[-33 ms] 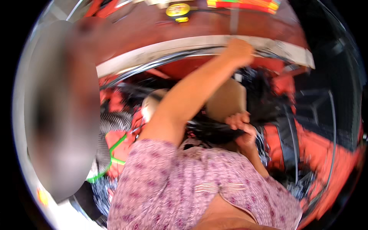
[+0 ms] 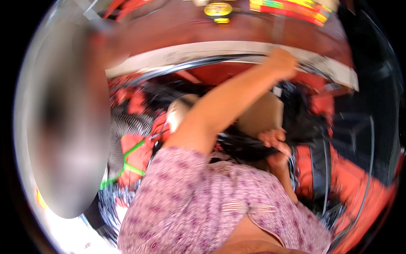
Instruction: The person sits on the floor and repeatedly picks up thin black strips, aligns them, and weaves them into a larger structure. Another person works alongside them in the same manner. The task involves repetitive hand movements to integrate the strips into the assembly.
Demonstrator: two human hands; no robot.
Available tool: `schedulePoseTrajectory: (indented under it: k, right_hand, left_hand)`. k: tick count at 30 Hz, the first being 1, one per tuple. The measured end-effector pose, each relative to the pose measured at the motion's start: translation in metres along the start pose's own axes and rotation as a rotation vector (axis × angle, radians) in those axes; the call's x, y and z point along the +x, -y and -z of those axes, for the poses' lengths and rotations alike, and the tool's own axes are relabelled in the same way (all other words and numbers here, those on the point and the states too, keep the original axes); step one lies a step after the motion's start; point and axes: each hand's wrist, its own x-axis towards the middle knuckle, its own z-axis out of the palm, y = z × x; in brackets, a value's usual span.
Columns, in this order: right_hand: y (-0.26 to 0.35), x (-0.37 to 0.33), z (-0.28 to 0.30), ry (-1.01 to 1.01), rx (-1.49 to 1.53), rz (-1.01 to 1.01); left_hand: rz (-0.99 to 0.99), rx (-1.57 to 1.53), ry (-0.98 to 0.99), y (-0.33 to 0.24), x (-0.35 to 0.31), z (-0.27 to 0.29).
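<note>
My left arm reaches across in front of me toward the upper right. At its end my left hand (image 2: 284,63) is bent down beside the pale table edge (image 2: 237,47), with its fingers hidden and smeared by motion. Over my lap lies thin black material (image 2: 243,146), its kind unclear through the blur. My right hand (image 2: 277,147) has its fingers curled at the right end of this material and appears to grip it. More black material (image 2: 302,116) bunches to the right of my knee (image 2: 264,112).
A dark red tabletop (image 2: 177,34) spans the far side, bearing a round yellow object (image 2: 218,9) and a colourful package (image 2: 292,9). Striped fabric (image 2: 129,127) and a green strap (image 2: 134,148) lie at left. A dark framed item (image 2: 353,131) stands right on the red floor (image 2: 351,165).
The whole view has shifted slightly, so the scene sits farther right in the picture. Both arms keep nearly the same pose.
</note>
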Motion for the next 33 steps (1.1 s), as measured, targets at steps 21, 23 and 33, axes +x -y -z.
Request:
schedulePoseTrajectory:
  k: [21,23,33]
  right_hand:
    - [-0.01,0.002,0.017,0.183,0.021,0.092]
    - [-0.003,0.0,0.016,0.165,-0.036,0.044]
    - [-0.007,-0.001,0.011,0.136,-0.083,0.043]
  left_hand:
    - [0.037,-0.003,-0.208,0.009,0.016,-0.042]
    - [0.087,-0.047,-0.193,0.005,0.011,-0.051]
    - [0.063,-0.018,-0.229,0.002,0.01,-0.052]
